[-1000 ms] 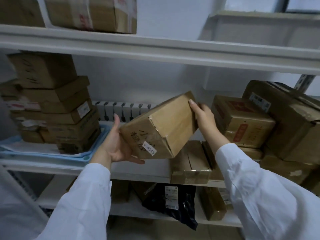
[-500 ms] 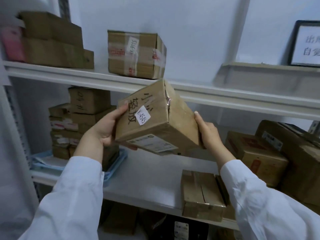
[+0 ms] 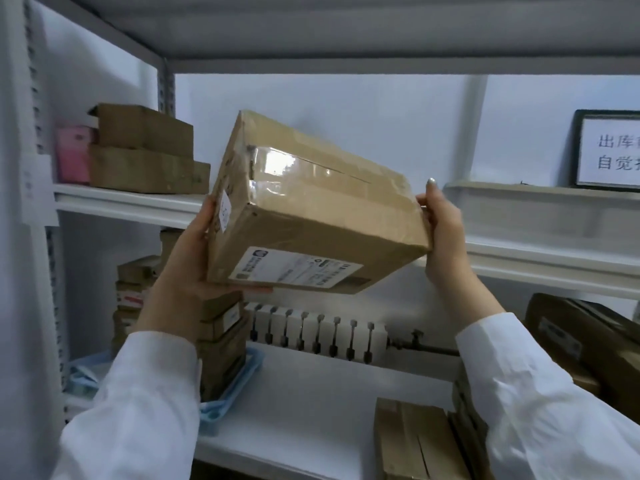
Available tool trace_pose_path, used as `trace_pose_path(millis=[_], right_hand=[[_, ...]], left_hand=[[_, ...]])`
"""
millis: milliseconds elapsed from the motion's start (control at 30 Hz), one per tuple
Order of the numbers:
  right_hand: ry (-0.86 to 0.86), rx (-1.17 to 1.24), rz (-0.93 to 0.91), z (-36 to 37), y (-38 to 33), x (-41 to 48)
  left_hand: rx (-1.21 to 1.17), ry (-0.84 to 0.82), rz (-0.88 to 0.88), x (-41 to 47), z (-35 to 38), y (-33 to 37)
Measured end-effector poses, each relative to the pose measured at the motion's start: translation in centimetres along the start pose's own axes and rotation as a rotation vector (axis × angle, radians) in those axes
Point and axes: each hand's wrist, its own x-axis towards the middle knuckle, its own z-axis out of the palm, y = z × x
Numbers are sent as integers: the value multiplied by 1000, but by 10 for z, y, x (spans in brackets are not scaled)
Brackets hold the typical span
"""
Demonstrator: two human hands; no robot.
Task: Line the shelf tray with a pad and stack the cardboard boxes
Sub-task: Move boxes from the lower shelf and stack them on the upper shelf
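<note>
Both arms raised in white sleeves [image 3: 138, 410], carrying the cardboard box [image 3: 311, 216] in the air, clear of every shelf; left grip [image 3: 187, 271] cups the box's lower left corner, fingers flat up the left face, thumb tucked under the bottom edge; right grip [image 3: 445, 233] clamps the right end, palm on the end face, thumb hooked over the taped top edge, forefinger pointing up; so both grips are closed on the box. Box is tilted, taped top turned towards me, long side sloping down to the right; it hangs in front of the upper shelf [image 3: 131, 202], above the lower shelf [image 3: 311, 403] and just above the stack [image 3: 221, 341].

Labels: white shipping label [image 3: 294, 268] on the near face, print too small to read; small white sticker [image 3: 225, 213] on the left face, half hidden by my fingers, not legible; framed sign [image 3: 609, 150] at the right edge shows "出库" and "自觉", the rest cut off.

Surroundings: white metal racking against a white wall; blue tray [image 3: 249, 372] at the left end of the lower shelf, stack of cardboard boxes standing in it, a pale blue pad [image 3: 81, 375] crumpled in its left part; flat boxes [image 3: 412, 438] at the front edge of that shelf; big box [image 3: 588, 341] at the right end; white radiator [image 3: 311, 330] behind; brown boxes [image 3: 145, 157] and a pink pack [image 3: 72, 154] at the left end of the upper shelf.
</note>
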Motion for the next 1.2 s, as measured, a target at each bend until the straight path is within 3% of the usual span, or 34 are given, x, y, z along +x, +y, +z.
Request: trace_pose_path(millis=[133,233,333,467,533,600,667,800,1000,1200], right_hand=[[106,149,17,4,-26,13],[290,263,-18,4,-39,21],[419,182,-325,14,-44,25],[449,-156,-687,36,-43,31],[422,-305,-760,46,-41,33],[259,-286,-672,53,-41,36],[56,-179,-471,59,-44,39],[-160,-150,-232,72,-40,54],[-140,-212,-174,109,-18,86],[-98,-212,-174,134,1,105]], left_hand=[[85,78,105,9,23,17],[79,-67,160,20,37,28],[25,-155,286,38,57,40],[-29,-86,482,60,90,56],[48,-18,522,70,98,67],[100,24,555,79,98,80],[189,57,593,86,95,93],[339,174,688,99,82,112],[525,529,778,120,52,126],[786,545,736,132,10,132]])
